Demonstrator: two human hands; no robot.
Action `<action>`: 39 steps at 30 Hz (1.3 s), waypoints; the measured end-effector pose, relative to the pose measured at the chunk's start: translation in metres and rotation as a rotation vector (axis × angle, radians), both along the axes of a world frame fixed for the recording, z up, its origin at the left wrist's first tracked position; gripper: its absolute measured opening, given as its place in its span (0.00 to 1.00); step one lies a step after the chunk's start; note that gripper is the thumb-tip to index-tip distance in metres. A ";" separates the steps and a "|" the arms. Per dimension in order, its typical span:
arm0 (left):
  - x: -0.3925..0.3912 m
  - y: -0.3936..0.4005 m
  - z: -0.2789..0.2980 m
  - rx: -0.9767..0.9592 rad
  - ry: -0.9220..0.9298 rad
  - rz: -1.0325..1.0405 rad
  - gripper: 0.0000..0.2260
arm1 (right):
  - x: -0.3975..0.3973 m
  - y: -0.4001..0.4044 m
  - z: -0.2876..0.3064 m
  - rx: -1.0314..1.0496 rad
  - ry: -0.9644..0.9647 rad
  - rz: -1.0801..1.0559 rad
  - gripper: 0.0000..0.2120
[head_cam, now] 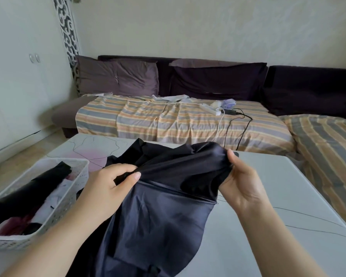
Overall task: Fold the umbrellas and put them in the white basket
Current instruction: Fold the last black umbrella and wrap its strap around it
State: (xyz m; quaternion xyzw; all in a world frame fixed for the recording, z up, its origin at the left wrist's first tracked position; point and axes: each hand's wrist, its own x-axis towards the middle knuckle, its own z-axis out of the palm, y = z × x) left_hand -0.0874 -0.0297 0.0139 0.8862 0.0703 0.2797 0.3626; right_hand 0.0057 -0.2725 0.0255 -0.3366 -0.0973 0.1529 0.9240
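Head view, white table (278, 196) (line-marked), striped sofa (168, 120)

Background of the scene. A white tabletop (278, 186) with thin dark line drawings and a pink patch fills the foreground. Behind it runs a dark sofa (308, 86) spread with a striped sheet (148, 116) in orange, grey and cream bands. Two purple pillows (118, 76) lean against the sofa's back at left, with a darker cushion (218, 80) beside them. On the sheet lies a white power strip (210, 109), with black and white cables (240, 126) trailing toward the sheet's front edge (a small pale object sits just beyond the strip, too blurred to identify). At far left stands a white cabinet (18, 76) with two round knobs; beside it, a white ornamental cut-out panel (68, 37).
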 end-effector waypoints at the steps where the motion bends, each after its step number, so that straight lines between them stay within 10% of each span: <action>1: 0.000 -0.001 0.000 -0.004 -0.002 -0.007 0.08 | 0.003 0.000 -0.001 -0.027 0.066 -0.068 0.12; 6: -0.005 0.003 -0.002 -0.019 -0.002 -0.003 0.08 | -0.001 -0.008 -0.005 -0.731 0.209 -0.417 0.19; 12: -0.010 -0.006 0.000 -0.017 -0.027 0.002 0.08 | -0.037 0.011 0.046 -1.312 -0.680 -0.531 0.07; 16: -0.019 -0.014 0.006 0.020 -0.043 -0.006 0.07 | -0.030 0.031 0.072 -1.724 -0.789 -0.355 0.18; 29: -0.029 -0.029 0.011 0.033 -0.086 -0.149 0.08 | -0.034 0.033 0.112 -1.364 -0.957 -0.333 0.11; 39: -0.033 -0.029 0.010 0.037 -0.064 -0.136 0.06 | -0.048 -0.015 0.100 -1.776 -0.886 0.166 0.23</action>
